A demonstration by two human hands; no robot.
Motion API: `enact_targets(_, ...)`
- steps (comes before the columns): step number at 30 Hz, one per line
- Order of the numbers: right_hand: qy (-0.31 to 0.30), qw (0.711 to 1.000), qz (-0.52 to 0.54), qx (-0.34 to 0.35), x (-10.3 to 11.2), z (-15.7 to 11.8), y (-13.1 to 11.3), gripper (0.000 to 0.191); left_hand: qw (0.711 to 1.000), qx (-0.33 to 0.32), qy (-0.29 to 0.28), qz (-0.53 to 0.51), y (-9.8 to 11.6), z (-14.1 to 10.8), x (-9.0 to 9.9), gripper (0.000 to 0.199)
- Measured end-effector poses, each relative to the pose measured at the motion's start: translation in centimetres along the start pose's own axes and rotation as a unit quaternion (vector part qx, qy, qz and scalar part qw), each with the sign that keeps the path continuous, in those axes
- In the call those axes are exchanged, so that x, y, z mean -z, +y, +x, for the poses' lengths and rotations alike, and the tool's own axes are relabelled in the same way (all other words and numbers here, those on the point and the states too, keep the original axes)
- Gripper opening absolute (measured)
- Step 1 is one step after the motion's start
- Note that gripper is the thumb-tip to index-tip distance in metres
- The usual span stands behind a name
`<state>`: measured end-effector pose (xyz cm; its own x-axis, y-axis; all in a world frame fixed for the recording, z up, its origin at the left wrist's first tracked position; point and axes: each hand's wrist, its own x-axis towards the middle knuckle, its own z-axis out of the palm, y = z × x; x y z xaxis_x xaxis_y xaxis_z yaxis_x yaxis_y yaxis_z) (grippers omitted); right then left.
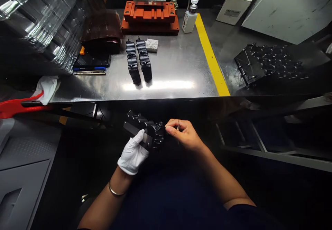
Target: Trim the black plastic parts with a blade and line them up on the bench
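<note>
My left hand [132,154], in a white glove, grips a black moulded plastic part [155,133] in front of the bench edge. The part is tilted, with a smooth flat side towards me and round bosses at its right end. Close to that end is my bare right hand [185,133], thumb and forefinger pinched together. A small metallic piece shows between its fingers, too small to name. On the bench, two similar black plastic parts [133,62] stand side by side, with a folded white cloth [151,45] just behind them.
An orange-red fixture [149,14] and a white pump bottle [190,19] stand at the back of the metal bench. Right of the yellow tape [211,57] lie several black parts [275,62]. Clear plastic trays [52,22] are stacked at left, near some pens [89,71].
</note>
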<state>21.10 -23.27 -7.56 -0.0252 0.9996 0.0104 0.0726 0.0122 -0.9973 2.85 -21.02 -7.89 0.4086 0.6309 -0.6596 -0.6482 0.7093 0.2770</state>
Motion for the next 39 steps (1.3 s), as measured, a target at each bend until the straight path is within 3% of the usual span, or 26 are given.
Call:
enact_targets(2, 0.048, 0.998, -0.045, 0.024, -0.1, -0.1, 0.2, 0.026, 0.999, 0.025, 0.014, -0.023, -0.2, 0.3, -0.1, 0.030)
enact_targets(4, 0.132, 0.977, -0.139, 0.088, 0.4, -0.2, 0.6, 0.025, 1.000, 0.013, 0.017, -0.016, -0.4, 0.4, 0.1, 0.028)
enact_targets(6, 0.212, 0.934, -0.259, 0.129, 2.0, -0.2, 1.3, 0.025, 1.000, -0.014, 0.009, 0.015, -0.3, 0.5, 0.8, 0.022)
enact_targets(9, 0.276, 0.864, -0.415, 0.065, 4.7, -0.2, 1.7, 0.029, 0.994, -0.042, -0.033, 0.092, 0.2, 0.2, 2.0, 0.033)
enact_targets(11, 0.212, 0.866, -0.447, 0.075, 5.5, -0.5, 1.1, 0.028, 0.986, -0.042, -0.065, 0.146, 0.6, 0.0, 2.4, 0.042)
enact_targets(13, 0.055, 0.904, -0.395, 0.153, 5.0, -0.8, -0.2, 0.030, 0.978, -0.030, -0.093, 0.184, 0.8, -0.2, 2.3, 0.039)
enact_targets(15, -0.086, 0.917, -0.318, 0.226, 3.8, -1.0, -1.5, 0.037, 0.970, -0.013, -0.124, 0.207, 1.0, -0.4, 1.8, 0.035)
enact_targets(17, -0.140, 0.908, -0.286, 0.271, 2.5, -0.9, -2.4, 0.048, 0.962, 0.005, -0.157, 0.224, 1.0, -0.5, 1.3, 0.035)
enact_targets(20, -0.136, 0.896, -0.285, 0.311, 1.6, -0.4, -2.5, 0.055, 0.956, 0.011, -0.170, 0.238, 0.8, -0.6, 1.1, 0.033)
enact_targets(23, -0.088, 0.887, -0.309, 0.332, 1.5, 0.0, -1.7, 0.055, 0.966, -0.013, -0.136, 0.218, 0.3, -0.5, 1.6, 0.031)
enact_targets(27, -0.032, 0.883, -0.327, 0.334, 1.4, 0.2, -0.9, 0.053, 0.980, -0.030, -0.092, 0.171, -0.4, -0.5, 1.6, 0.046)
enact_targets(30, -0.007, 0.882, -0.347, 0.319, 1.0, 0.3, -0.8, 0.054, 0.988, -0.026, -0.086, 0.127, -0.7, -0.7, 0.9, 0.047)
enact_targets(34, -0.009, 0.884, -0.358, 0.300, 1.2, 0.5, -0.9, 0.053, 0.999, 0.032, -0.024, 0.019, -0.7, -1.0, -0.2, 0.033)
enact_targets(37, -0.021, 0.896, -0.335, 0.289, 2.2, 0.9, -1.3, 0.041, 0.990, 0.114, 0.048, -0.071, -0.4, -1.2, -0.9, 0.037)
enact_targets(39, -0.034, 0.891, -0.344, 0.295, 3.1, 1.2, -1.6, 0.032, 0.981, 0.146, 0.062, -0.112, -0.2, -1.2, -0.9, 0.041)
